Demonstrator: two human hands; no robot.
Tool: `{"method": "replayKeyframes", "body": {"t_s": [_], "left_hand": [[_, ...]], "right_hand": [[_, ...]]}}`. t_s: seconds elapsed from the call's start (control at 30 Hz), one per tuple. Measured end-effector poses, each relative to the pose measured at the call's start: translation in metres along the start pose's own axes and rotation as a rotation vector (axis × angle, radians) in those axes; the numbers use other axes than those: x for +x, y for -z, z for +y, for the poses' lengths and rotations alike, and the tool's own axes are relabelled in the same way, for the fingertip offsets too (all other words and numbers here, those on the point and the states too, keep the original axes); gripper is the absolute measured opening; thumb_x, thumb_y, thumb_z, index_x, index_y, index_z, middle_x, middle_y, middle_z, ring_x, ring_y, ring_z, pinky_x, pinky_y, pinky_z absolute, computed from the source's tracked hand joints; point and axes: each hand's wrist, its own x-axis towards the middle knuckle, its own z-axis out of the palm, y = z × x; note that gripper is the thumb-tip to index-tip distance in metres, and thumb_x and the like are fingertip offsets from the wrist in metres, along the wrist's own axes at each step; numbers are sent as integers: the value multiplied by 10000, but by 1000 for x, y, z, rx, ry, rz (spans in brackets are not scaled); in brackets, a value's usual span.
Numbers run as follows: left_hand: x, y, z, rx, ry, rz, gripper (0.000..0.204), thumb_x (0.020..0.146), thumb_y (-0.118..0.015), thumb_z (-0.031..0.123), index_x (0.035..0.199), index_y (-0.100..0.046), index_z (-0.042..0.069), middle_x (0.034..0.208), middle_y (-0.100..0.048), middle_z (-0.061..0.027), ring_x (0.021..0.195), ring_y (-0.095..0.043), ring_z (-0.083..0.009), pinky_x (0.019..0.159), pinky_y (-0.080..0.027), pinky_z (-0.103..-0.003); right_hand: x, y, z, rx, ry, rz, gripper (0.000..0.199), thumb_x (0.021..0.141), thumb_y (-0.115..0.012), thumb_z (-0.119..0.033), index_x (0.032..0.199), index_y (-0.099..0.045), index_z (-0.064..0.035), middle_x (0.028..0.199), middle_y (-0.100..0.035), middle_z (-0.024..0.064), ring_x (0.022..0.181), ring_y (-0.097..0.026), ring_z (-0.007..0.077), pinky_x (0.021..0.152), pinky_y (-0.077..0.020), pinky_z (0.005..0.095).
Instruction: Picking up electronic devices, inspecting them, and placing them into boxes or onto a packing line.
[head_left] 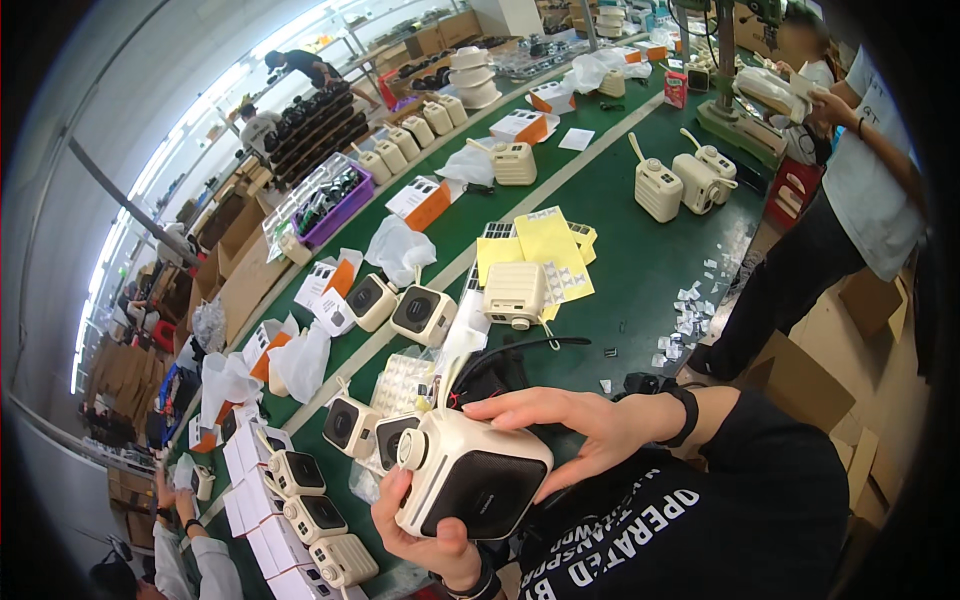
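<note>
Clock set on the held speaker, 12 straight up the view.

Green workbench: runs far back, toward 12 and 1. Co-worker standing at 2 o'clock, beyond the bench edge. Green drill press at 1 o'clock, far end. Row of white boxes at 9, cream speakers standing alongside. Purple tray at 11, well apart, filled with small parts. Yellow sheets between 12 and 1, flat on the bench.

Held speaker: cream body, black grille uppermost, tilted, off the bench near the wearer. Another cream speaker at 12, lying against the sheets.

Right hand at 2: grasping the held speaker, fingers along its upper edge, thumb on its right side. Left hand between 7 and 8: also grasping it, fingers at the left side just below the knob, thumb near the grille's lower corner.

Black wristband on right wrist. Round cream knob at 10. White scraps scattered at 2, near the bench edge.
</note>
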Motion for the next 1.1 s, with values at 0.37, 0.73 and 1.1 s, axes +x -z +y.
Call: {"method": "replayKeyframes", "body": {"t_s": [0.37, 0.73, 1.1], "left_hand": [[14, -22, 11, -185, 283, -11, 590, 838, -495, 476, 1117, -446, -42, 1021, -523, -150, 938, -547, -219, 810, -458, -339], [17, 2, -28, -1516, 1133, -120, 551, 882, -466, 323, 1322, -326, 24, 1320, -315, -241, 1130, -424, -398, 874, -458, -510], [16, -16, -21, -1505, 1025, -175, 487, 911, -423, 284, 1317, -335, 30, 1289, -375, -237, 1166, -402, -413, 929, -437, -500]], "right_hand": [[-1, -6, -7, -23, -157, 120, 838, 674, -771, -115, 1335, -267, -4, 1378, -307, 177, 1257, -346, 266, 1023, -301, 375], [3, -30, 11, 273, -469, 261, 1003, 679, -775, -198, 1396, -88, -60, 1383, -251, 145, 1288, -271, 241, 1059, -224, 379], [11, -37, 9, 445, -509, 417, 982, 669, -762, -110, 1397, -106, -48, 1340, -297, 121, 1160, -392, 194, 1005, -289, 343]]}}
